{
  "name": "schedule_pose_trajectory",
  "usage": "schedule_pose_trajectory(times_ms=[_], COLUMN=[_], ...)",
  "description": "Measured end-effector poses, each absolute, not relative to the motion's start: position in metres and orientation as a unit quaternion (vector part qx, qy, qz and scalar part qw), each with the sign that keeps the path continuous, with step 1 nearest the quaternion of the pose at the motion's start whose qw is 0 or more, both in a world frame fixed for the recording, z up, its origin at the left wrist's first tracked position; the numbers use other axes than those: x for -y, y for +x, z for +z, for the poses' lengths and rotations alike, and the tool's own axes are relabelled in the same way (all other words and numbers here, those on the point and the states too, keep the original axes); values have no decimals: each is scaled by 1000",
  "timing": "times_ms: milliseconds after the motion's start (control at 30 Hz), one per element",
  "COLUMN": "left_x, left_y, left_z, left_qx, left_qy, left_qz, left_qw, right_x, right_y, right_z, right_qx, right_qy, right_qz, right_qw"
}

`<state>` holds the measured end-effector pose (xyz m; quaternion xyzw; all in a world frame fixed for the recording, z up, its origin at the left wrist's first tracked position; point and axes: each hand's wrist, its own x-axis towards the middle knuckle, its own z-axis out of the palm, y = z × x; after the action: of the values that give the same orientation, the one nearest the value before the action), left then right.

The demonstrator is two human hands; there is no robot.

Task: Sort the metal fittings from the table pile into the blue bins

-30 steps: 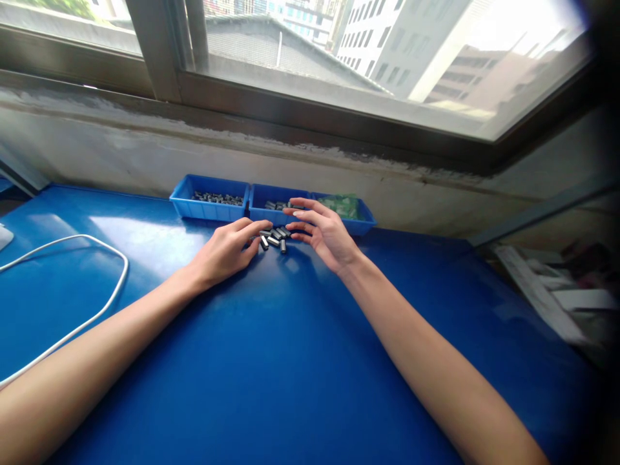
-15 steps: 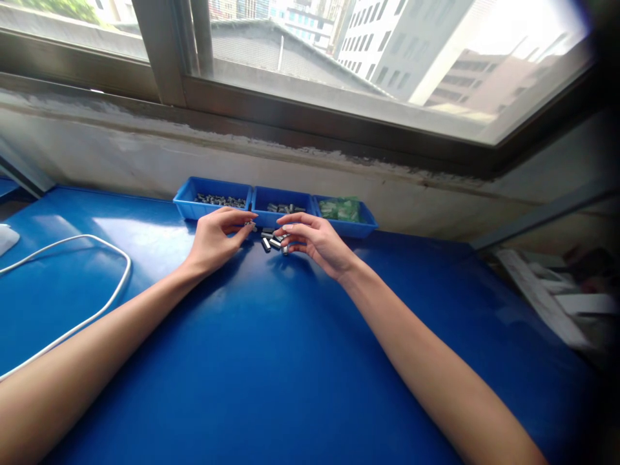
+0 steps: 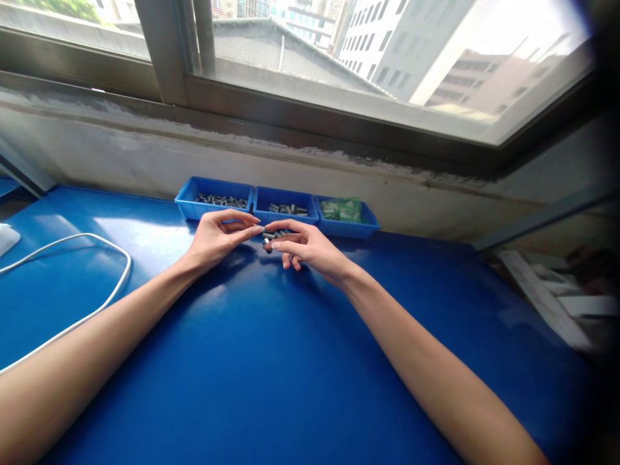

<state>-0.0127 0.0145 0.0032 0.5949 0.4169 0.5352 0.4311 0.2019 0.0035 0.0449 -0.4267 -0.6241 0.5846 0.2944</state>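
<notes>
My left hand (image 3: 217, 240) is closed in a pinch, thumb and index finger pressed together at a tiny greyish piece whose kind I cannot make out. My right hand (image 3: 314, 250) meets it from the right, its index fingertip at the left fingertips. The right thumb and fingers are curled inward, and whatever lies between them is hidden. Just behind and below the right fingers is a small pile of dark, short parts with pale faces (image 3: 267, 238), partly covered by the hand.
Three joined blue bins stand along the wall: the left bin (image 3: 181, 205) with small metallic parts, the middle bin (image 3: 285, 216) with dark cylindrical pieces, the right bin (image 3: 371, 226) with green-wrapped pieces. A white cable (image 3: 126, 258) loops across the blue table (image 3: 271, 361) at left.
My right hand has moved slightly left, bringing its fingertips to those of my left hand. My left fingertips have shifted a little right. More of the pile is covered.
</notes>
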Motion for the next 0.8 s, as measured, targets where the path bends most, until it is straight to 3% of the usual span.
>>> schedule_pose_trajectory(times_ms=[567,800], left_x=[-14,-15], left_y=[-10,-6], left_z=[2,-1], left_qx=[-357,-382], left_qy=[641,684], left_qz=[506,507], left_qw=[453,359], right_x=[-5,-11], right_y=[200,204], right_z=[37,37], right_qx=[564,555], right_qy=[-414,-440], right_qz=[633,567], right_qw=[332,421])
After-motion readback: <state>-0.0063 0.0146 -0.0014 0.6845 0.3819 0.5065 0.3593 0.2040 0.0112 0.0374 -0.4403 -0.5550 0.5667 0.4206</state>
